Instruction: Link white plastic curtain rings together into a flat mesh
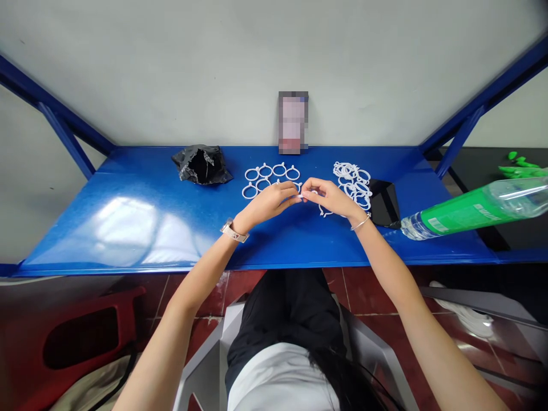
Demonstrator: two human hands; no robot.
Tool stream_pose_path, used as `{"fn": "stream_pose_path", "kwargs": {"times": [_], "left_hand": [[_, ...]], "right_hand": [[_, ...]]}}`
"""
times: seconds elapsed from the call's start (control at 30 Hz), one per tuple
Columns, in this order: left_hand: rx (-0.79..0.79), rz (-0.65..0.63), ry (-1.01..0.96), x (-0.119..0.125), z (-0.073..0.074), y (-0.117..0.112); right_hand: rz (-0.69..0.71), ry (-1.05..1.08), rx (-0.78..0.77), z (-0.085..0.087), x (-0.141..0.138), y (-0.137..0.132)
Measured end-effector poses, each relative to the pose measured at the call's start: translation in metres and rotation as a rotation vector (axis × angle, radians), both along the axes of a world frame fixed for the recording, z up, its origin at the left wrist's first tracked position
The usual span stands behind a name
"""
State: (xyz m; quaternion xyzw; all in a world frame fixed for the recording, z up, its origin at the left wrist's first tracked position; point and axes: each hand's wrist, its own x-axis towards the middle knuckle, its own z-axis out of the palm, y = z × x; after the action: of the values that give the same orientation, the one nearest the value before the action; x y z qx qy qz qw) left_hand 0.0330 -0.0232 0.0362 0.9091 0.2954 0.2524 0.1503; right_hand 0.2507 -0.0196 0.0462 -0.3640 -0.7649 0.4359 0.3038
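Note:
My left hand [274,201] and my right hand [329,195] meet above the middle of the blue table, fingertips pinched together. Between them is a small part of a white plastic curtain ring [301,196]; my fingers cover most of it. Just behind my left hand, several white rings with small eyelets [265,170] lie flat in two rows, the front row partly hidden by that hand. Beyond my right hand is a loose, overlapping pile of similar rings [354,184]. One more ring [325,211] shows partly under my right hand.
A crumpled black plastic bag [203,165] lies open at the back left. A blurred-out upright phone-like object [293,123] leans on the wall. On the right are a dark flat phone [384,202] and a green-labelled bottle [471,210] lying across the table [141,211]. Blue braces flank both sides.

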Motion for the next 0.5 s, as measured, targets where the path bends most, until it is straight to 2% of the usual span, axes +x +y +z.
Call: {"fn": "stream_pose_path", "kwargs": {"times": [0.17,0.33,0.5], "left_hand": [[-0.176,0.028,-0.211,0.002,0.002,-0.001],[-0.406,0.117,-0.418,0.001,0.004,-0.001],[-0.584,0.172,-0.583,0.001,0.002,0.004]], "right_hand": [[-0.027,0.166,-0.151,-0.003,-0.002,0.002],[-0.111,0.194,-0.071,-0.009,-0.003,0.003],[-0.124,0.189,0.041,-0.014,-0.005,0.004]]}}
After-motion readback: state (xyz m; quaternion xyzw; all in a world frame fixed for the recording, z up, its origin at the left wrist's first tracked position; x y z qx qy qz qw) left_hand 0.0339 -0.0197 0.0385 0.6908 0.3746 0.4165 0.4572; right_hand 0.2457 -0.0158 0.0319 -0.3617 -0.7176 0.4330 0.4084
